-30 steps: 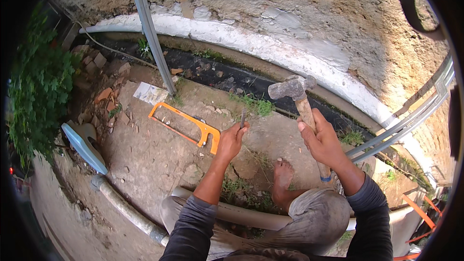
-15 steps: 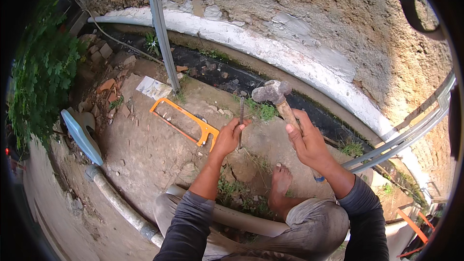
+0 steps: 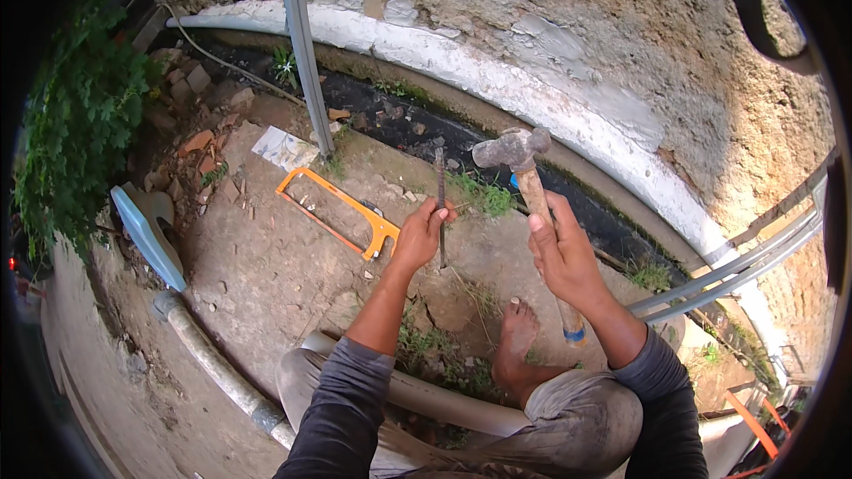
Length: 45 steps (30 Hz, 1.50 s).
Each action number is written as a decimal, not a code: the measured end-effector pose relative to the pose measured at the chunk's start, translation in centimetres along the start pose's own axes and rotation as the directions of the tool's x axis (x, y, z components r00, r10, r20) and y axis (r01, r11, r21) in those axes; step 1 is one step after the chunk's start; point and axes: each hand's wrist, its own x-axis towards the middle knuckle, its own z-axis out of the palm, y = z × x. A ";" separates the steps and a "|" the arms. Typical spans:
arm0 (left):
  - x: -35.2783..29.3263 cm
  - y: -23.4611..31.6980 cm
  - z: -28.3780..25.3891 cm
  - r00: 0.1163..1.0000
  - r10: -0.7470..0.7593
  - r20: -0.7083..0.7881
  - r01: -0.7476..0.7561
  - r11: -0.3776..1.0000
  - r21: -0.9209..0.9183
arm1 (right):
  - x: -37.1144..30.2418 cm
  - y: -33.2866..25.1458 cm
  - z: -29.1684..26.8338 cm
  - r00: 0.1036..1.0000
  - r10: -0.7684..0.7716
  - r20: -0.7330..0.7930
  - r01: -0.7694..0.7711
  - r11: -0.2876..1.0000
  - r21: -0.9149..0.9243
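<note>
My left hand (image 3: 421, 235) is closed around a ribbed steel rod (image 3: 440, 179), which stands nearly upright with its lower end against the dirt. In my right hand (image 3: 564, 253) is a hammer (image 3: 511, 150), gripped by its wooden handle with blue at the butt. The hammer's worn grey head is raised, to the right of the rod's top and apart from it. An orange hacksaw (image 3: 380, 235) lies on the ground just left of my left hand. My bare foot (image 3: 517, 337) rests on the soil below the hammer.
A dark drain channel (image 3: 404, 126) runs along the rough wall (image 3: 603, 27). A metal post (image 3: 307, 62) stands behind the hacksaw; metal rails (image 3: 737, 262) are at right. Pale pipe (image 3: 457, 405) crosses near my legs. Rubble, a blue-grey object (image 3: 146, 239) and leafy plants lie left.
The hammer has shifted slightly right, and more of its handle's lower end shows. The rod's top stands a little higher in view. Both hands keep their holds.
</note>
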 end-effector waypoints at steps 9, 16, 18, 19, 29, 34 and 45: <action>-1.0 0.0 0.0 0.997 0.054 -0.055 -0.052 0.998 0.046 | 0.2 -1.4 0.5 1.000 -0.006 0.011 0.007 0.999 -0.051; -2.8 0.4 1.4 0.986 0.126 -0.111 -0.110 0.983 0.145 | -0.4 -4.7 -1.5 0.961 -0.237 -0.145 0.236 0.971 -0.023; -4.0 0.9 2.0 0.979 0.149 -0.139 -0.127 0.980 0.155 | -0.7 -6.7 -2.8 0.882 -0.403 -0.245 0.422 0.906 0.027; -4.4 0.5 2.0 0.972 0.166 -0.167 -0.136 0.975 0.175 | -0.9 -8.0 -3.1 0.845 -0.465 -0.263 0.484 0.875 0.012; -5.5 -0.5 4.1 0.908 0.307 -0.284 -0.244 0.940 0.238 | -4.4 -2.9 -4.0 0.918 -0.389 0.079 0.379 0.801 -0.464; -5.4 -0.7 3.7 0.911 0.316 -0.266 -0.251 0.935 0.253 | -4.2 -5.3 -6.3 0.982 -0.153 0.110 0.188 0.838 -0.512; -5.3 -0.8 4.5 0.949 0.241 -0.206 -0.197 0.957 0.211 | -5.2 -1.8 -7.3 0.968 -0.144 0.206 0.244 0.733 -0.635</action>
